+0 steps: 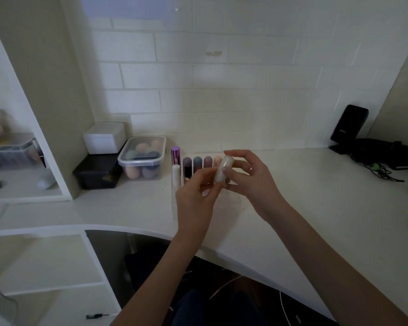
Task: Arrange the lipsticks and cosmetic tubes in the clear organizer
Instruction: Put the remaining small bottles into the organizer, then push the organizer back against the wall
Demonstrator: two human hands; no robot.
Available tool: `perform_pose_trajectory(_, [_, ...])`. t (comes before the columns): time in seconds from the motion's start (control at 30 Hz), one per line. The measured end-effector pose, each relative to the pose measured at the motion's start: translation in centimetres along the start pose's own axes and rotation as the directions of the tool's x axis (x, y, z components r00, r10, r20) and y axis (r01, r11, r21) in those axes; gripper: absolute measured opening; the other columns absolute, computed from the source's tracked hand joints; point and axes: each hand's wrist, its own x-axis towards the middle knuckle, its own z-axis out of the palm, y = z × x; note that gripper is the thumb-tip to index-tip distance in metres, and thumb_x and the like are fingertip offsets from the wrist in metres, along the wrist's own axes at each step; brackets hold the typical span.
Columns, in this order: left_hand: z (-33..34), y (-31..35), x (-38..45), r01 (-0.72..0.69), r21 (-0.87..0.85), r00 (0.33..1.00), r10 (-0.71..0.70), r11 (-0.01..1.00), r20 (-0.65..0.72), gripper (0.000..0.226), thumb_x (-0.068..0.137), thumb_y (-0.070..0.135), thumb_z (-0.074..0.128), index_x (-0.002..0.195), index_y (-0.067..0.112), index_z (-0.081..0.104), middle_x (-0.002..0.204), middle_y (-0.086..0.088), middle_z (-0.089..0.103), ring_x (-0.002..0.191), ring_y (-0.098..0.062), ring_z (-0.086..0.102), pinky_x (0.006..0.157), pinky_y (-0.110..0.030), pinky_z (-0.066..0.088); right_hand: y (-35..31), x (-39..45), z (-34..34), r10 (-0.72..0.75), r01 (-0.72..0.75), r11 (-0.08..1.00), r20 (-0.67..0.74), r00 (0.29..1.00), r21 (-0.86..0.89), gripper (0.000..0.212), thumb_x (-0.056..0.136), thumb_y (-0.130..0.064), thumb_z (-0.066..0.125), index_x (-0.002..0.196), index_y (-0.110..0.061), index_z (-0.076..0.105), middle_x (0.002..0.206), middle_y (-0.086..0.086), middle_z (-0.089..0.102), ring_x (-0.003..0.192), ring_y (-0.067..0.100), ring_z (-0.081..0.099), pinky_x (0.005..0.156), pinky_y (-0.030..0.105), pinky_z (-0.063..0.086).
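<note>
Both hands hold a pale, pearly cosmetic tube [222, 169] upright above the white desk. My left hand [196, 196] pinches its lower end; my right hand [247, 175] grips its upper part with thumb and fingers. Just behind them stands the clear organizer [174, 203], hard to make out, with its front slots hidden by my hands. In it stand a purple metallic tube [175, 154], a white tube [176, 175] and a row of round-capped lipsticks [197, 164] in dark, blue-grey, mauve and peach.
A clear lidded box of makeup sponges [143, 158] sits left of the organizer, next to a white box [104, 137] stacked on a black box [98, 172]. A black device with cables [372, 147] lies at the far right. The desk's curved front edge [198, 245] runs below my wrists.
</note>
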Motion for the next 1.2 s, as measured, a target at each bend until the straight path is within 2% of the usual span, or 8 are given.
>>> perform_pose_trajectory(0.13, [-0.2,-0.5,-0.1,0.009,0.087,0.996,-0.017,0.996,0.084,0.030,0.080,0.019,0.072,0.105,0.031,0.060,0.094,0.028,0.061,0.088,0.007,0.061,0.079,-0.005,0.045,0.5,0.5,-0.9,-0.088,0.080,0.994,-0.116,0.989,-0.073,0.038,0.081,0.000,0.069,0.112,-0.018,0.056,0.090,0.002,0.069,0.081,0.016,0.073,0.068,0.031,0.061])
perform_pose_trajectory(0.23, [-0.6,-1.3,-0.3,-0.004,0.178,0.997,-0.008,0.984,0.071,0.020,0.084,0.020,0.068,0.103,0.022,0.062,0.097,0.015,0.065,0.087,-0.001,0.061,0.080,-0.007,0.046,1.0,1.3,-2.2,-0.188,0.121,0.954,-0.233,0.954,-0.274,0.038,0.080,-0.005,0.070,0.108,-0.024,0.051,0.095,-0.004,0.067,0.081,0.010,0.071,0.074,0.027,0.058])
perform_pose_trajectory(0.5, [-1.9,-2.1,-0.5,-0.019,0.271,0.998,0.002,0.962,0.062,0.016,0.081,0.010,0.070,0.092,0.018,0.062,0.091,0.005,0.067,0.083,-0.011,0.062,0.078,-0.018,0.048,3.6,2.2,-2.2,-0.309,0.216,0.830,-0.102,0.946,-0.515,0.023,0.079,-0.004,0.069,0.082,-0.018,0.052,0.093,-0.004,0.061,0.083,-0.002,0.063,0.064,0.006,0.048])
perform_pose_trajectory(0.6, [-2.4,-2.3,-0.6,-0.062,0.340,0.995,0.033,0.938,0.091,0.015,0.079,0.011,0.071,0.091,0.017,0.063,0.089,0.004,0.066,0.081,-0.011,0.058,0.073,-0.012,0.040,4.1,2.4,-2.5,-0.365,0.260,0.738,-0.045,0.930,-0.622,0.012,0.082,-0.007,0.068,0.080,-0.013,0.057,0.092,0.003,0.059,0.084,0.000,0.058,0.071,0.011,0.050])
perform_pose_trajectory(0.73, [-3.6,-2.7,-1.1,-0.098,0.389,0.995,0.078,0.916,0.067,0.021,0.074,0.008,0.077,0.089,0.013,0.064,0.088,0.003,0.062,0.084,-0.011,0.053,0.074,-0.011,0.034,4.5,2.2,-3.0,-0.290,0.183,0.708,-0.045,0.956,-0.682,0.008,0.091,-0.015,0.058,0.086,-0.020,0.062,0.091,0.001,0.060,0.079,0.004,0.056,0.071,0.024,0.048])
perform_pose_trajectory(0.83, [-4.7,-3.1,-1.6,-0.154,0.440,0.988,0.142,0.885,0.060,0.025,0.069,0.009,0.081,0.086,0.010,0.063,0.088,-0.001,0.061,0.087,-0.011,0.046,0.077,-0.013,0.032,4.8,1.3,-3.4,-0.212,0.070,0.692,-0.110,0.971,-0.718,0.018,0.094,-0.025,0.051,0.112,-0.024,0.052,0.079,0.000,0.058,0.068,0.006,0.055,0.059,0.020,0.041])
perform_pose_trajectory(1.0, [-6.4,-4.3,-1.9,-0.205,0.497,0.977,0.142,0.843,0.162,0.029,0.065,0.023,0.083,0.084,0.013,0.064,0.097,-0.004,0.058,0.094,-0.008,0.040,0.083,-0.019,0.030,5.4,0.2,-3.4,0.248,-0.141,0.541,-0.003,0.969,-0.829,0.028,0.095,-0.039,0.045,0.118,-0.024,0.044,0.070,-0.003,0.059,0.062,0.009,0.056,0.053,0.024,0.037])
perform_pose_trajectory(1.2, [-6.5,-4.9,-1.5,-0.244,0.513,0.952,0.102,0.823,0.289,0.020,0.068,0.014,0.082,0.077,0.011,0.065,0.112,-0.013,0.058,0.108,-0.028,0.047,0.086,-0.034,0.038,5.2,0.6,-3.1,0.273,-0.144,0.554,0.015,0.962,-0.820,0.028,0.097,-0.021,0.037,0.117,-0.009,0.052,0.069,0.002,0.056,0.053,0.012,0.054,0.049,0.024,0.041])
